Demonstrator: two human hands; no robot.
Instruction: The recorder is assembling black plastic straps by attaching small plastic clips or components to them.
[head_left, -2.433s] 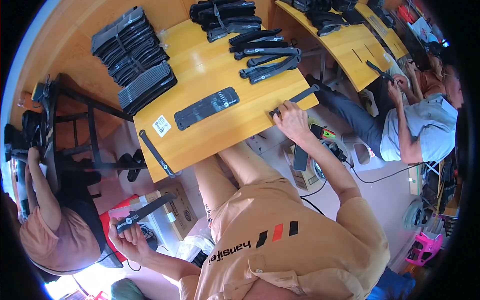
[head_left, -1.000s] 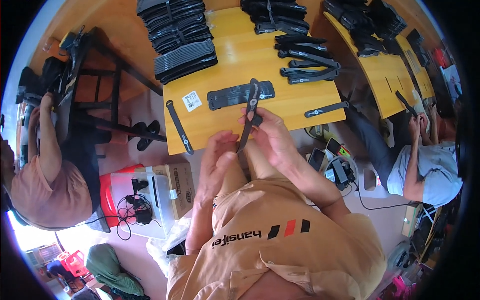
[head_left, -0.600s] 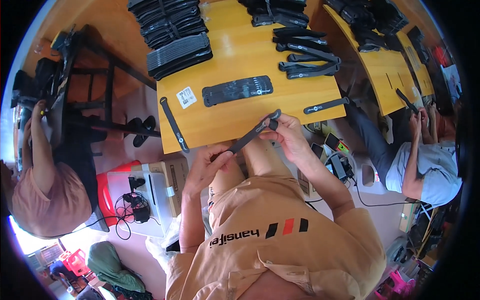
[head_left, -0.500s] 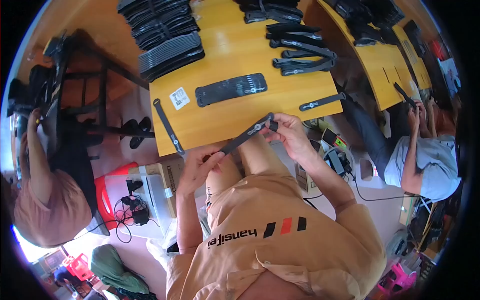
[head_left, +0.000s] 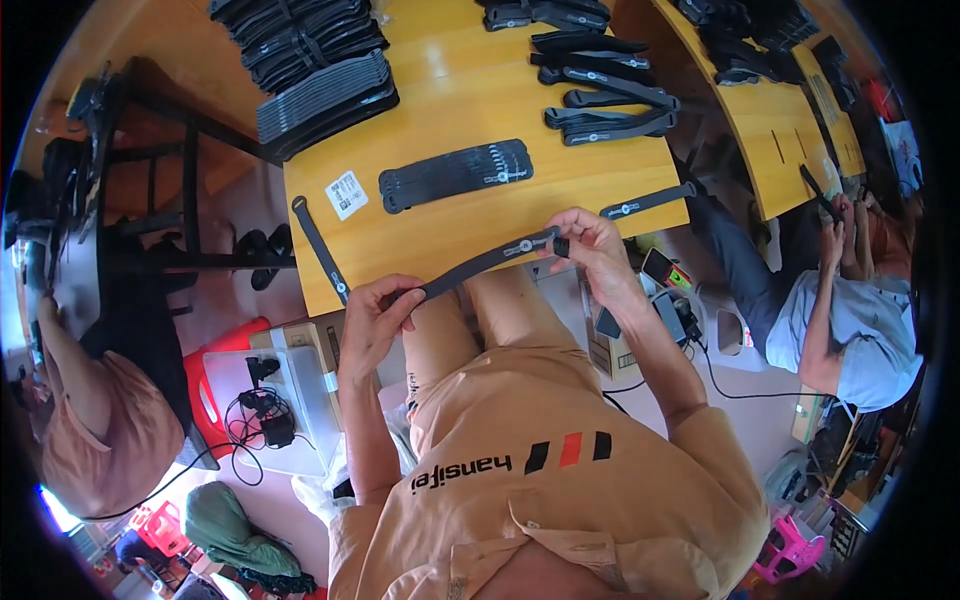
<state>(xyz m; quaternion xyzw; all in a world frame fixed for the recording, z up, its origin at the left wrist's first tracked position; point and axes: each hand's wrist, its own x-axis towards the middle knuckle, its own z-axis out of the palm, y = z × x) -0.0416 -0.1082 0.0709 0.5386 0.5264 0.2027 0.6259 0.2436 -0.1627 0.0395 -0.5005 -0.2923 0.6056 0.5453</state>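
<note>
A black strap (head_left: 470,264) with a pale printed mark stretches between my two hands above the table's near edge. My left hand (head_left: 370,322) pinches its left end between thumb and fingers. At the other end, my right hand (head_left: 600,258) grips the strap near the mark, where a short dark piece shows by the fingers. Beyond them a flat stack of black straps (head_left: 440,178) lies on the yellow table (head_left: 455,112). Single straps rest apart at the left edge (head_left: 320,248) and the right edge (head_left: 650,201).
A white printed label (head_left: 346,195) lies left of the flat stack. Tall strap piles (head_left: 330,102) stand at the back left, looser strap bundles (head_left: 610,98) at the back right. Co-workers sit on both sides, the right one (head_left: 845,325) holding a strap. A clear bin (head_left: 290,400) with cables stands at lower left.
My left hand has moved left and slightly up, so the strap is drawn out longer and lies more level. My right hand has shifted slightly right, still gripping its end.
</note>
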